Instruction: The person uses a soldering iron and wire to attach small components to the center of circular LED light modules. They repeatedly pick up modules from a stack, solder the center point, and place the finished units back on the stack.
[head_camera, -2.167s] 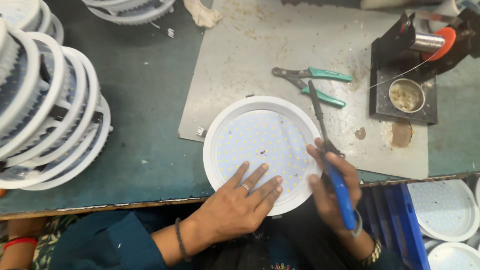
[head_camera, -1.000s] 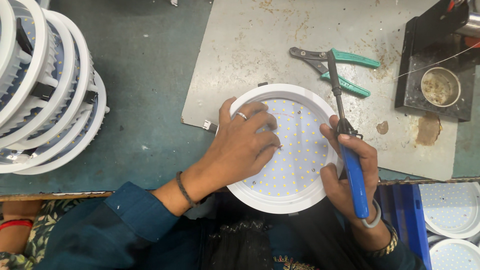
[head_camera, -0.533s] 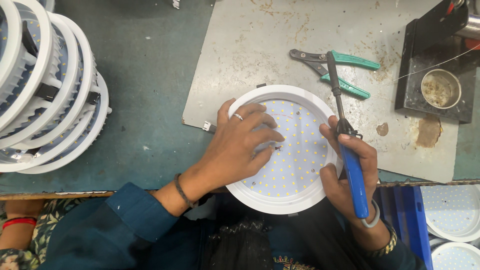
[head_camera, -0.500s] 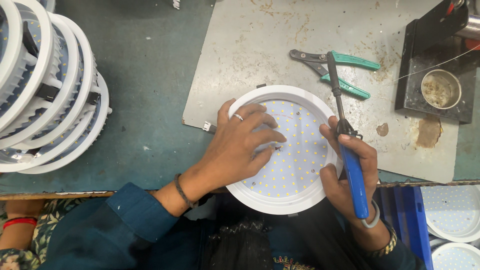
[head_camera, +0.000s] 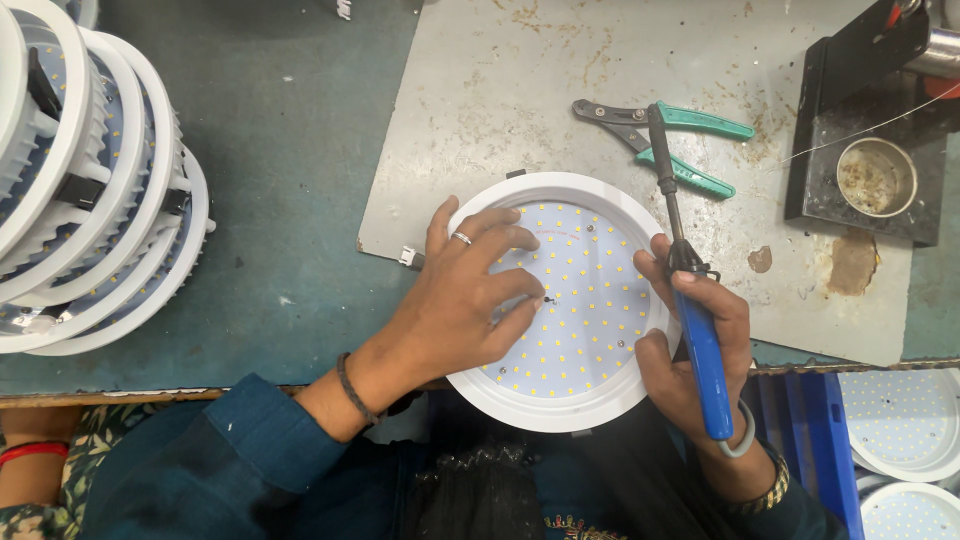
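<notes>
The round white lamp panel looks light, rigid and fragile-faced; left hand presses flat, ungripping, while right hand clenches the soldering iron.

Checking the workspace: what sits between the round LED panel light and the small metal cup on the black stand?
In the head view, green-handled pliers and the soldering iron tip lie between the LED panel light and metal cup, on the stained metal sheet.
</notes>
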